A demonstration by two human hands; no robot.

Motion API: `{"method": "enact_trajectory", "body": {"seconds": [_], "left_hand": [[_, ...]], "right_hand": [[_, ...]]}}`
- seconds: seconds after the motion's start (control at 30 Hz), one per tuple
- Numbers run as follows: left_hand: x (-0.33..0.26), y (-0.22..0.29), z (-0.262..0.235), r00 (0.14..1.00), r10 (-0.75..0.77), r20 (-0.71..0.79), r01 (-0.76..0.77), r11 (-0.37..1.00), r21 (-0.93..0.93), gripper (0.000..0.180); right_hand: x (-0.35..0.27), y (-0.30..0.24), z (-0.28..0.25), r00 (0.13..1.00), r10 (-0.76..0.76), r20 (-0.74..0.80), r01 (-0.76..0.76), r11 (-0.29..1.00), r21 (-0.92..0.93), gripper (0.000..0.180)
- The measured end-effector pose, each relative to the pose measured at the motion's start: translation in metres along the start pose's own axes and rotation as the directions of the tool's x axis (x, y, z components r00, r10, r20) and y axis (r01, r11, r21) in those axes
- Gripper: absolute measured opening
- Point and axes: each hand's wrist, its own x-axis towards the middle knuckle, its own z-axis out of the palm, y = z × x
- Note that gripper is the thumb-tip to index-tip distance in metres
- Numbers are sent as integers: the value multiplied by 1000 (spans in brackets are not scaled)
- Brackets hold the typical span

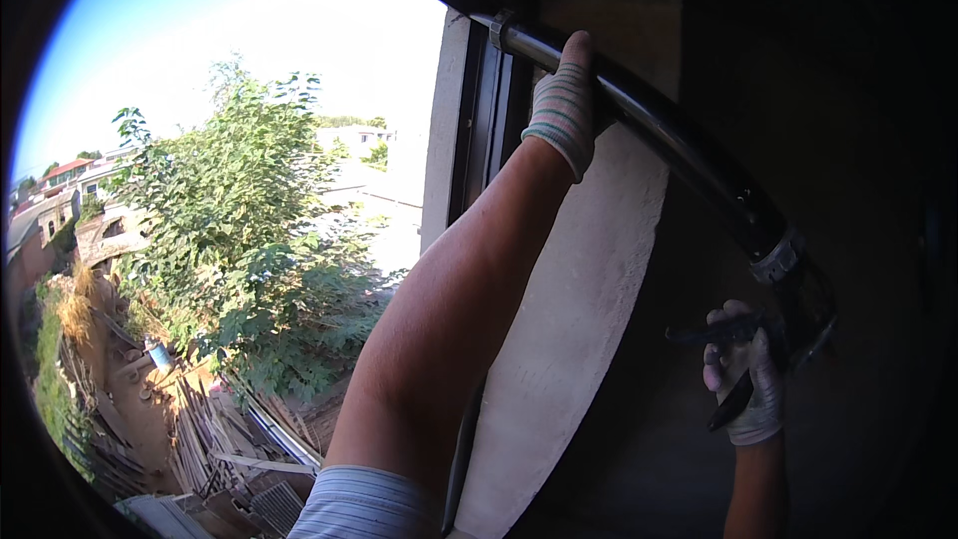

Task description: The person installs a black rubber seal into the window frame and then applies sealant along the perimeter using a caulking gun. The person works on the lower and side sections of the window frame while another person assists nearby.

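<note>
A long black caulking gun (659, 115) slants across the view, with its nozzle at the upper left and its handle end at the lower right. The pale nozzle tip touches or nearly touches the top corner of a dark window frame (487, 110). My left hand (564, 105), in a striped knit glove, is closed around the barrel near its front, thumb on top and fingers hidden behind. My right hand (756, 379), in a pale glove with dark smudges, grips the handle and lever at the rear. Deep shadow hides part of that grip.
A pale rough wall (584, 289) borders the window opening. Outside and below are a leafy tree (249, 230), stacked boards (215, 439), a blue and white bucket (160, 355) and low buildings. The room on the right is dark.
</note>
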Motion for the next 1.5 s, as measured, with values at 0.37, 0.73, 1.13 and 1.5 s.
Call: {"method": "enact_trajectory", "body": {"seconds": [0.37,0.73,1.13,1.5], "left_hand": [[-2,2,2,1000,-17,7,17,999,-33,91],[-1,3,0,997,5,74,1,997,-82,102],[5,4,-3,999,-35,18,37,992,-119,77],[6,2,-4,998,-21,53,30,982,-188,81]], "right_hand": [[3,-2,4,1000,-21,-3,21,997,-73,62],[5,-5,12,990,-141,0,139,978,-158,59],[6,-8,16,990,-98,97,107,990,-89,36],[8,-7,6,987,-125,106,138,982,-130,30]]}}
